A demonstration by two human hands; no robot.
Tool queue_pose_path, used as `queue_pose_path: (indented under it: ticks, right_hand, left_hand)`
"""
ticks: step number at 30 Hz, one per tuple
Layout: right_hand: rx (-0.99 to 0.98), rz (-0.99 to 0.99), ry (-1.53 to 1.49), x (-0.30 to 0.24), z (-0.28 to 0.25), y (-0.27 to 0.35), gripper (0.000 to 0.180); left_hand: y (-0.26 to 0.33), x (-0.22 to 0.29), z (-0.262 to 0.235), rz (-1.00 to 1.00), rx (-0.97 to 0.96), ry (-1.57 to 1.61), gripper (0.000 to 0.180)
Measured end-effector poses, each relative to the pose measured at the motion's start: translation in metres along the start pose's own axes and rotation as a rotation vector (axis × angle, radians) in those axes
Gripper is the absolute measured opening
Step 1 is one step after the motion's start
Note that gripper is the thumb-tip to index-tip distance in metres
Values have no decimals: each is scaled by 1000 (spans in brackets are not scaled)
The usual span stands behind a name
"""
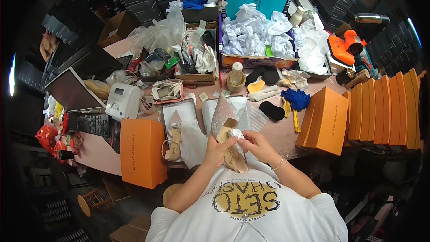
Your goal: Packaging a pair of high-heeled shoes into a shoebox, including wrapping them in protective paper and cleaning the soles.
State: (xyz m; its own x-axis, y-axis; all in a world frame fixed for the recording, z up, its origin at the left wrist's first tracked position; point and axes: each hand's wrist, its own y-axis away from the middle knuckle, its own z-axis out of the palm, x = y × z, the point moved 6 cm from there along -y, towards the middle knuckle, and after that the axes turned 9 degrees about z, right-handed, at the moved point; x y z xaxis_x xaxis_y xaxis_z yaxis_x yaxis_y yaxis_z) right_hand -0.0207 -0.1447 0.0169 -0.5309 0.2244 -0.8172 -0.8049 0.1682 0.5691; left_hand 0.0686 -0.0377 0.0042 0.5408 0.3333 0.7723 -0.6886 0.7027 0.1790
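Observation:
My left hand (217,150) is closed around a pointed, glittery pink shoe (221,113), holding it toe away from me over the near table edge. The shoe's beige insole faces up and its heel end is close to my shirt. Between the fingers of my right hand (260,147) is a small white crumpled wad (236,133), pressed at the shoe's opening; whether it is paper or cloth I cannot tell. A matching strappy shoe (174,142) lies in the open shoebox (166,111) to the left, next to white tissue paper (190,140).
Orange shoeboxes stand at left (142,152) and right (323,118). Behind are a box of crumpled white paper (255,29), a glass jar (235,80) and black insoles (271,111). A label printer (123,101), keyboard (92,124) and monitor (74,88) occupy the left.

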Motion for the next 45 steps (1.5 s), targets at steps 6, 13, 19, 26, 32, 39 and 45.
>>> queue_pose_path:
  ticks: [6, 13, 19, 26, 32, 39, 45]
  right_hand:
    - [-97, -51, -144, 4, 2, -1, 27]
    - [-181, 2, -716, 34, 4, -8, 24]
    - [-94, -63, -475, 32, -1, -8, 23]
    - [-57, -7, -556, 24, 0, -4, 20]
    - [112, -286, -262, 8, 5, 3, 19]
    - [411, -513, 59, -17, -12, 3, 30]
    - [411, -891, 997, -54, 27, 18, 31]
  left_hand:
    - [0, 0, -1, 22, -3, -2, 57]
    - [1, -4, 5, -24, -88, 79, 52]
    - [6, -10, -1, -67, -40, 147, 45]
    - [9, -10, -2, -95, -47, 144, 33]
    - [11, -19, -13, 13, 191, 149, 28]
    - [14, -36, -13, -161, 65, 285, 59]
    - [9, -28, -5, -105, 71, 262, 51]
